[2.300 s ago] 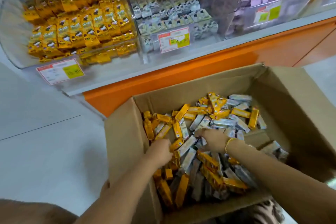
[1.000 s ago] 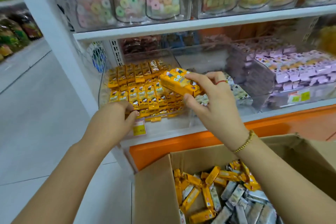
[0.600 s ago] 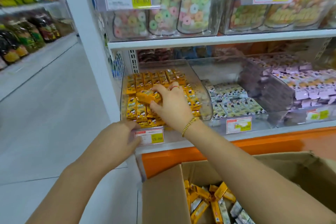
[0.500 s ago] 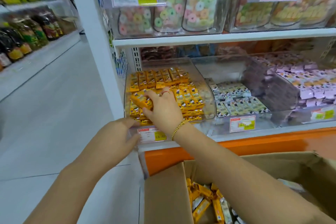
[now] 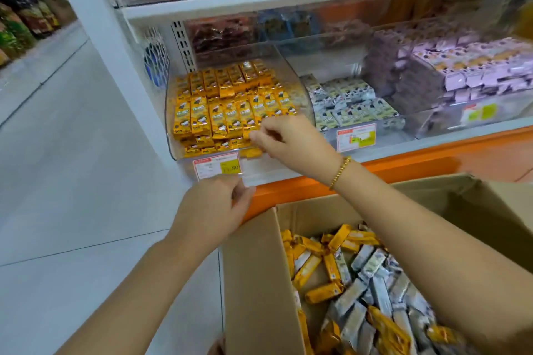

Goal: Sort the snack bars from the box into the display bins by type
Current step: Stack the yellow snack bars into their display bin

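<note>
Snack bars (image 5: 360, 274), yellow and silver mixed, lie loose in the open cardboard box (image 5: 253, 282) nearest the person. Above the box's left corner is the left hand (image 5: 210, 210), fingers curled under, just below a price tag (image 5: 217, 166); whether it holds anything cannot be told. Farther on, the right hand (image 5: 291, 141), fingers bent, is at the front edge of the clear bin (image 5: 300, 89) of yellow bars (image 5: 225, 106); its grip is also unclear. Silver bars (image 5: 346, 101) fill the neighbouring bin.
</note>
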Demonstrator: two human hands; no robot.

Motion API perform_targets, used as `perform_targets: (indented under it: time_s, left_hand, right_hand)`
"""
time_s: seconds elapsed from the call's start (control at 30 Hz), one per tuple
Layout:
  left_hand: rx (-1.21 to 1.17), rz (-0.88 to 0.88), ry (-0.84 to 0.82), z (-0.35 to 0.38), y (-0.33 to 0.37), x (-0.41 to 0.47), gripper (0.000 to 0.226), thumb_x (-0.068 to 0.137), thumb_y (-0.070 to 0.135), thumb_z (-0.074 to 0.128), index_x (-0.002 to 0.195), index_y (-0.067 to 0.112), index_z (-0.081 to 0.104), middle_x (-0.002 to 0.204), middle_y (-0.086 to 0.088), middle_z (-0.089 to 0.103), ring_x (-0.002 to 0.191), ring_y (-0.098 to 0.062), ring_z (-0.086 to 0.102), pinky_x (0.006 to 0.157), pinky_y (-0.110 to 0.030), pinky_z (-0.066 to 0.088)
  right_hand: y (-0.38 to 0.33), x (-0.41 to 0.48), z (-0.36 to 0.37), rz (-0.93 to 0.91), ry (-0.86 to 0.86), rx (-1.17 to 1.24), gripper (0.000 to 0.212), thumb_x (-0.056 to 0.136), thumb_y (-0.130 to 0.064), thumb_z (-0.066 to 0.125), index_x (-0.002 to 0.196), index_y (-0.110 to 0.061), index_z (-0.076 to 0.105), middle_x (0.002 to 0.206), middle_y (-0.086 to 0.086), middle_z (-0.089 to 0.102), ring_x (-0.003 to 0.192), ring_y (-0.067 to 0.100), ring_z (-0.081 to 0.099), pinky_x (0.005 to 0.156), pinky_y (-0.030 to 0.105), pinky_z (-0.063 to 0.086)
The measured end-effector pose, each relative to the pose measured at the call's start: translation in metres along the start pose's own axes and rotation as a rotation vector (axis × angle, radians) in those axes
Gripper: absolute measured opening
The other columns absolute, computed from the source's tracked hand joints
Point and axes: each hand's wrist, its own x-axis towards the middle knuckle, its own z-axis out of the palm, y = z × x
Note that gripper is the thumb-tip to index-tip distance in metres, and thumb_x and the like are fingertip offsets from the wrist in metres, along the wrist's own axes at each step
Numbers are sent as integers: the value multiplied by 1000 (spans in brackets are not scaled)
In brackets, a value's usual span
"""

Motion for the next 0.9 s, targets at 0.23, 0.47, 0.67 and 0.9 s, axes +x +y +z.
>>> perform_targets:
  time_s: [0.23,0.47,0.67,0.9]
  left_hand:
    - [42,-77,-323,112,20,-14,32,89,45,56,114,25,56,117,4,56,106,-16,56,87,-35,49]
    - [-132,-341,-670,171,-14,-45,106,81,53,65,152,22,-9,160,2,-1,146,-17,15,116,-29,21]
    - [-223,-345,-734,180,-23,-44,106,84,51,62,146,28,-22,155,11,-20,145,-9,-1,114,-22,13]
    - [-368,-401,-754,185,-26,-43,104,81,49,66,147,34,-12,157,10,-1,144,-10,16,116,-28,22]
  right_hand:
    - [124,-108,10,283,-432,-175,31,94,-33,56,84,-6,67,68,-3,63,59,7,52,54,22,33]
    - [204,-160,84,600,-708,-114,72,84,-40,68,142,-12,36,131,13,55,115,28,54,91,36,47]
    - [219,-157,168,663,-768,-76,81,82,-36,72,144,-14,25,133,18,47,122,35,48,95,39,45]
    - [225,-155,211,754,-683,-11,53,86,-33,63,131,-12,44,126,16,57,116,35,54,92,37,44]
